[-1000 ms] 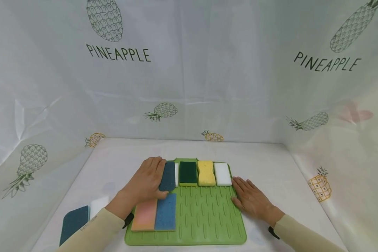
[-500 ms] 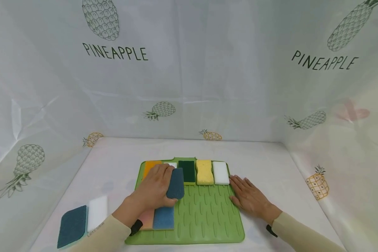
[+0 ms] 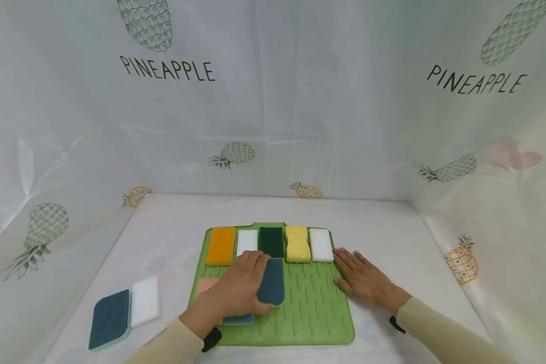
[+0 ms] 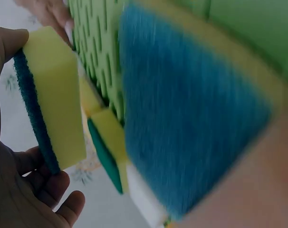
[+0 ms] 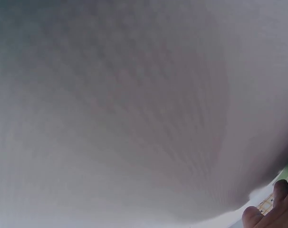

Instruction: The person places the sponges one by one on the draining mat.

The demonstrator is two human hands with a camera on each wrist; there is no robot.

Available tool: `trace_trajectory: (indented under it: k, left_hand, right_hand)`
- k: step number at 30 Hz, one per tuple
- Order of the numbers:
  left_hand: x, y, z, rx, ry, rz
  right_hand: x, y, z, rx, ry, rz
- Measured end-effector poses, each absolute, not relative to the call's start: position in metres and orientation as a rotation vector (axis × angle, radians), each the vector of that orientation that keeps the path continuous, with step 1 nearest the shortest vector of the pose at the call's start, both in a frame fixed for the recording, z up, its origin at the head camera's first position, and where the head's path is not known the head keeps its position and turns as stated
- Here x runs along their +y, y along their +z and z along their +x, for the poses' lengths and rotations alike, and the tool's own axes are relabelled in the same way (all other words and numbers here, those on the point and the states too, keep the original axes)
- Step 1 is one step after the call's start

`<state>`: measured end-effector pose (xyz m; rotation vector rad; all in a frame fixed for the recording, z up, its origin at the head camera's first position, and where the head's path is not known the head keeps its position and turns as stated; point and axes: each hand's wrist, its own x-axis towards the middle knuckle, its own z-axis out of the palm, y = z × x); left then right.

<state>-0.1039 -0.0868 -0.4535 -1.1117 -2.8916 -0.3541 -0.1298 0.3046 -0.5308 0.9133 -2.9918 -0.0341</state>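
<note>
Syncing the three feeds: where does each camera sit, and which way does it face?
Head: on the head, facing forward and down at the ribbed green silicone mat; both hands and sleeves show.
Left wrist: along the left hand, which grips the dark teal-and-yellow scouring sponge.
Right wrist: faces blurred white cloth; only fingers show.
Shared: head and left wrist both show that sponge.

"PINEAPPLE" printed twice on backdrop cloth (image 3: 273, 101).

The mat (image 3: 309, 313) is light green with ribbed marks. On it lie orange (image 3: 220, 245), white (image 3: 246, 241), dark green (image 3: 271, 241), yellow (image 3: 298, 243) and white (image 3: 320, 244) sponges; the held sponge (image 3: 271, 289) is teal over yellow. The backdrop (image 3: 273, 101) is white with pineapple prints.
</note>
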Motion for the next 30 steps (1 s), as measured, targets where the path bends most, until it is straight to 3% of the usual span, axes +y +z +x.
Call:
trace_trajectory:
  k: [30]
  left_hand:
    - [-0.079,-0.480,-0.093,-3.110,-0.234,-1.142]
  right_hand:
    - [0.302,-0.533,-0.127,-2.930,0.010,0.905]
